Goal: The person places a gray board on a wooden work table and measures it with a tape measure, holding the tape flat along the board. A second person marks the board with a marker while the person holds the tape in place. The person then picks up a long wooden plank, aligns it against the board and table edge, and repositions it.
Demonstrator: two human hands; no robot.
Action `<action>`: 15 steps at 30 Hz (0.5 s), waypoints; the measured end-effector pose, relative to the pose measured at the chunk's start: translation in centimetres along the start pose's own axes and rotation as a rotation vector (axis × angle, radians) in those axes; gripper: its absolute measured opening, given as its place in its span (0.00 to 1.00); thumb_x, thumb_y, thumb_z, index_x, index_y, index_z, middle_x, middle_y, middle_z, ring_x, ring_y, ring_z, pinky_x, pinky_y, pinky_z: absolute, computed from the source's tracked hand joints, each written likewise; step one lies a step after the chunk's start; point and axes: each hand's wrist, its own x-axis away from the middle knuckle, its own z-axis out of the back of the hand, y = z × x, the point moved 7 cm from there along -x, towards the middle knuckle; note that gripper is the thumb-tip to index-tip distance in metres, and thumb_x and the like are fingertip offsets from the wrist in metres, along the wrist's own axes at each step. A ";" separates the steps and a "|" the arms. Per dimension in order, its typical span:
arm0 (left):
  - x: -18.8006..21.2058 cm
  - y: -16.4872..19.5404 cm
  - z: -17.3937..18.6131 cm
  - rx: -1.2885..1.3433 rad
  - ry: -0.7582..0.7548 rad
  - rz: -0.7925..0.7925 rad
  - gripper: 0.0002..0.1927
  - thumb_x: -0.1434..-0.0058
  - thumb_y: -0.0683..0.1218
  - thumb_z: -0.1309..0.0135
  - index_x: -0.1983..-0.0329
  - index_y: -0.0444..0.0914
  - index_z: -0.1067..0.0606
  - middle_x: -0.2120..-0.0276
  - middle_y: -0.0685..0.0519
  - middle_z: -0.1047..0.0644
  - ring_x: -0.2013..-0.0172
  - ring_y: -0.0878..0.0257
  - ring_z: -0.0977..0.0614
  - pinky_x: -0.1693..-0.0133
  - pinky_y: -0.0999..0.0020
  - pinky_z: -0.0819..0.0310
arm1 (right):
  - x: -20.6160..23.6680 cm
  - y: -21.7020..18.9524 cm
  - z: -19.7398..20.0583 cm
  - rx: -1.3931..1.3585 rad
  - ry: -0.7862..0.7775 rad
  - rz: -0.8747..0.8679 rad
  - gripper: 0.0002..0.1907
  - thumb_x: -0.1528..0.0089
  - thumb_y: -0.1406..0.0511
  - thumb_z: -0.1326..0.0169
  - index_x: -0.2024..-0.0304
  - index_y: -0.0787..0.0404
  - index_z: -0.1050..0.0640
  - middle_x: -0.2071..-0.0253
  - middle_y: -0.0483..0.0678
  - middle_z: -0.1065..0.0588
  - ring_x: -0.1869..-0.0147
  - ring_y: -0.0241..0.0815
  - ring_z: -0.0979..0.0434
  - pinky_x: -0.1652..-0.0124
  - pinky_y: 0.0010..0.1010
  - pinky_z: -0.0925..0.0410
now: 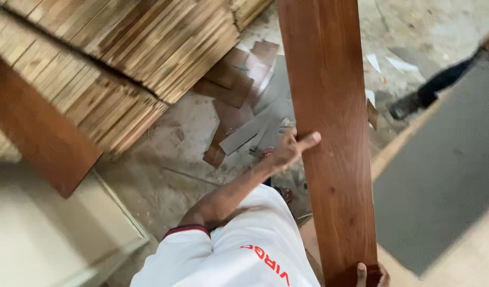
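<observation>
Left hand (289, 149) against brown plank's (329, 122) edge, right hand (373, 275) beneath.

1. There is one view only, from a camera worn on the person's head.
2. It looks steeply down over the person's own white shirt (244, 250) to the concrete floor (170, 165).
3. It sits very near the long brown board (329, 133), which crosses the frame from top to bottom.
4. Left of the board, stacked planks (122, 58) fill the upper corner; right of it lies a grey sheet (441, 175).

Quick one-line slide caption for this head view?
Both hands, left and right, hold a long brown plank above scrap-strewn floor.
</observation>
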 end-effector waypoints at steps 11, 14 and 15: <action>4.9 20.0 15.7 -0.138 0.643 -0.584 0.16 0.28 0.55 0.46 0.55 0.37 0.25 0.66 0.63 0.26 0.63 0.73 0.28 0.58 0.75 0.33 | -13.3 -7.1 -10.8 -0.017 -0.253 0.070 0.21 0.31 0.59 0.37 0.50 0.71 0.27 0.62 0.56 0.24 0.59 0.42 0.24 0.51 0.35 0.29; 8.7 20.5 19.3 -0.082 0.765 -0.596 0.16 0.31 0.56 0.45 0.54 0.39 0.25 0.64 0.64 0.26 0.62 0.73 0.28 0.57 0.75 0.33 | -15.9 -10.0 -15.1 0.010 -0.318 0.071 0.21 0.31 0.60 0.37 0.49 0.70 0.27 0.62 0.55 0.24 0.59 0.41 0.25 0.52 0.34 0.30; 9.8 20.3 20.6 -0.067 0.799 -0.590 0.16 0.32 0.56 0.44 0.54 0.39 0.25 0.64 0.64 0.27 0.62 0.73 0.29 0.58 0.74 0.34 | -16.9 -11.0 -16.6 0.019 -0.337 0.072 0.20 0.31 0.60 0.37 0.49 0.70 0.27 0.62 0.55 0.24 0.59 0.41 0.25 0.53 0.34 0.30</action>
